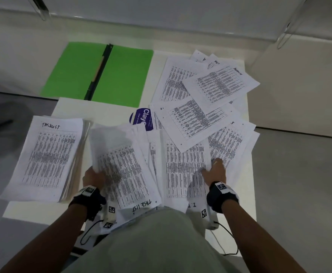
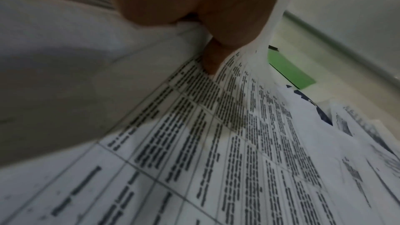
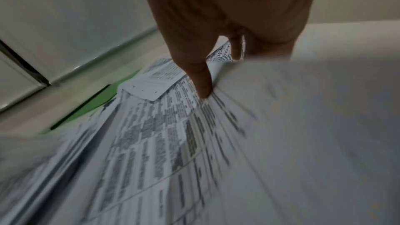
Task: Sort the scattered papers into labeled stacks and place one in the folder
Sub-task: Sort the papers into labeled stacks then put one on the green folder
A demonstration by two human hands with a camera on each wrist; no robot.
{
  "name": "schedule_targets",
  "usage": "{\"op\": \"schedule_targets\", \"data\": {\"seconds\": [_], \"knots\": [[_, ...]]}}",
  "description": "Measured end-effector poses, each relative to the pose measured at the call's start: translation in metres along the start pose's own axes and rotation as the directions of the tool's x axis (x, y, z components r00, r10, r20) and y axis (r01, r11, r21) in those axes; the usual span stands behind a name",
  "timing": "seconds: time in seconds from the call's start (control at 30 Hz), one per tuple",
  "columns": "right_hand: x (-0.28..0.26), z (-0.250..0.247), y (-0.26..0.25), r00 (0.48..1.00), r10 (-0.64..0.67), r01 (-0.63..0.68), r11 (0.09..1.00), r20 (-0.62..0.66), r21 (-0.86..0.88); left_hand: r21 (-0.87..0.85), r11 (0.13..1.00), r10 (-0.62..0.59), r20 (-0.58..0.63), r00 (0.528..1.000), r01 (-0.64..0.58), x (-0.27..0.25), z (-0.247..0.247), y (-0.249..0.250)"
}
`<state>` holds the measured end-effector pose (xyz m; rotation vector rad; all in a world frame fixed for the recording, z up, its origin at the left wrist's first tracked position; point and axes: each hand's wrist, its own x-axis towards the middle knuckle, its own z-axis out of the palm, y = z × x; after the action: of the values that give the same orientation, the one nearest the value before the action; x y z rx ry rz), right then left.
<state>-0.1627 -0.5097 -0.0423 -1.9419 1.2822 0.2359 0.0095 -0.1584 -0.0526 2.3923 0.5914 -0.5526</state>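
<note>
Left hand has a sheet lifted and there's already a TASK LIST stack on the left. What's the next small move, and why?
Probably carry the lifted sheet left onto the TASK LIST stack. The left hand grips that sheet by its near edge, raised off the pile. Which label it carries can't be read, so check it first. The right hand presses the other papers flat, so they should stay put.

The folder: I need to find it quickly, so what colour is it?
Bright green folder, lying open; clearest in the head view.

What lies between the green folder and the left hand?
In the head view, bare white table, then loose printed sheets, lie between the green folder and left hand.
</note>
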Motion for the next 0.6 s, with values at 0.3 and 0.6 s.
{"op": "schedule_targets", "data": {"seconds": [0.3,0.6], "knots": [[-0.047,0.04,-0.024,0.938,-0.138,0.189,0.973,0.316,-0.135,-0.141,0.99,-0.001,0.046,0.999,0.007,0.001,-0.014,-0.014],[-0.076,0.061,-0.024,0.951,-0.106,0.134,0.988,0.291,-0.077,-0.355,0.935,-0.012,-0.014,1.0,0.006,0.013,-0.076,-0.039]]}}
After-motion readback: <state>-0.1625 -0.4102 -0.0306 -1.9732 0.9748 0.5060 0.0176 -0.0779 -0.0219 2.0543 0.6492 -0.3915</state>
